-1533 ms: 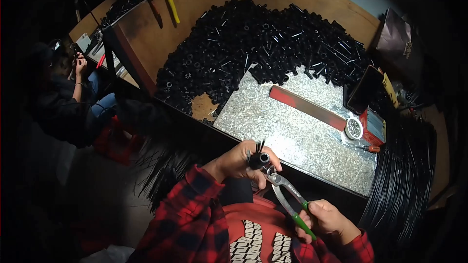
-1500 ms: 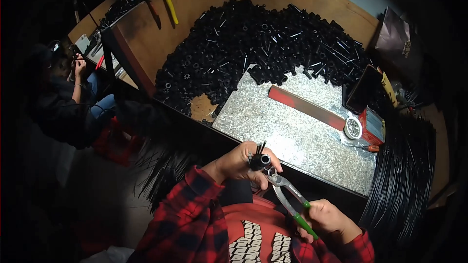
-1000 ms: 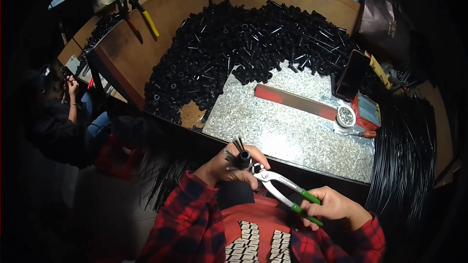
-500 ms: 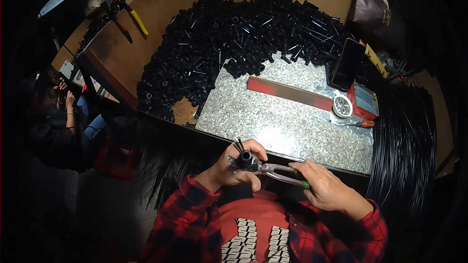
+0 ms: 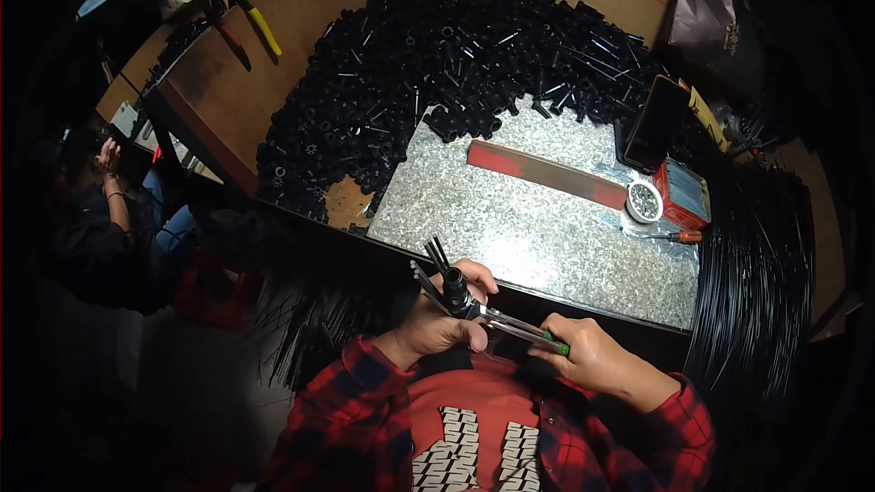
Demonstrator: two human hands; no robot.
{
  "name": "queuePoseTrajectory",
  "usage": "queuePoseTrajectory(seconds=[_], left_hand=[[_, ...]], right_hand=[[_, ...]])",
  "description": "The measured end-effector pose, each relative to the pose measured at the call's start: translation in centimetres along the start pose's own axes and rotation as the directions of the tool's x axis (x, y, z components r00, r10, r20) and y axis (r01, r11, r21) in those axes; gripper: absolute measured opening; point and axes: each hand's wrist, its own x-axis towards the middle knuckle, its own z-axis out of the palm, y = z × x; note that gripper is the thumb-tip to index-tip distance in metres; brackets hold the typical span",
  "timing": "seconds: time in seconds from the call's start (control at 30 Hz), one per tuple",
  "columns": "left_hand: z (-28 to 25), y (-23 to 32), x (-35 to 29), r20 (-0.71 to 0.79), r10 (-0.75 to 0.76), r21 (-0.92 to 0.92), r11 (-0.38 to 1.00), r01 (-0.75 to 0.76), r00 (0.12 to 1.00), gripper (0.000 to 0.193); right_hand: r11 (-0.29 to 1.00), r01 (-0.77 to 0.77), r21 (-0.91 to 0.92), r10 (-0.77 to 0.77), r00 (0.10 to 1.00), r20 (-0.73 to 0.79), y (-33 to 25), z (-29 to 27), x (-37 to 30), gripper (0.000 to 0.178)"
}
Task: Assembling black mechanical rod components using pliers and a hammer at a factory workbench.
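Observation:
My left hand (image 5: 436,326) is wrapped round a black tubular fitting (image 5: 455,286), its open round end tilted up. Several thin black rods (image 5: 436,253) stick out of the same hand beside the fitting. My right hand (image 5: 591,352) grips the green-ended handles of metal pliers (image 5: 519,324), and these handles are pressed close together. The pliers' jaws meet the lower end of the fitting at my left fingers, which partly hide them.
Behind the speckled board (image 5: 538,228) rises a heap of black tubular parts (image 5: 365,91). A red-brown bar (image 5: 547,175), white cup (image 5: 643,203), red box (image 5: 684,193), screwdriver (image 5: 679,237) and phone (image 5: 658,123) are there. Black rods (image 5: 752,282) hang right. A co-worker's hand (image 5: 109,157) shows far left.
My right hand has squeezed the pliers' handles together and moved slightly left. The fitting and rods in my left hand have tilted. The co-worker's hands have shifted.

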Motion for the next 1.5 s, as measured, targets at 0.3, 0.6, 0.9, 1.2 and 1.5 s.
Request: queuePoseTrajectory(seconds=[0.3, 0.6, 0.9, 1.2, 1.5], left_hand=[[-1.0, -0.7, -0.7, -0.068, 0.012, -0.029, 0.999, -0.014, 0.998, 0.074], [0.4, -0.3, -2.2, -0.077, 0.039, 0.141, 0.99, -0.028, 0.996, 0.075], [2.3, 0.6, -2.7, -0.015, 0.04, 0.088, 0.995, -0.039, 0.999, 0.08], [2.8, 0.6, -2.3, -0.051, 0.028, 0.043, 0.999, -0.026, 0.998, 0.079], [2.2, -0.3, -1.8, -0.059, 0.08, 0.028, 0.997, -0.078, 0.995, 0.077]], right_hand=[[0.89, -0.039, -0.455, -0.215, 0.843, -0.493, 1.5, -3.3, -0.2, 0.014], [0.739, -0.472, -0.48, 0.003, 0.715, -0.699, 8.7, -13.4, 2.4, 0.016], [0.623, -0.622, -0.475, 0.302, 0.751, -0.588, 10.5, -15.2, 6.7, 0.021], [0.667, -0.584, -0.463, 0.24, 0.756, -0.608, 11.4, -15.0, 6.7, 0.02], [0.75, -0.466, -0.469, -0.05, 0.667, -0.744, 10.6, -13.4, 5.1, 0.009]])
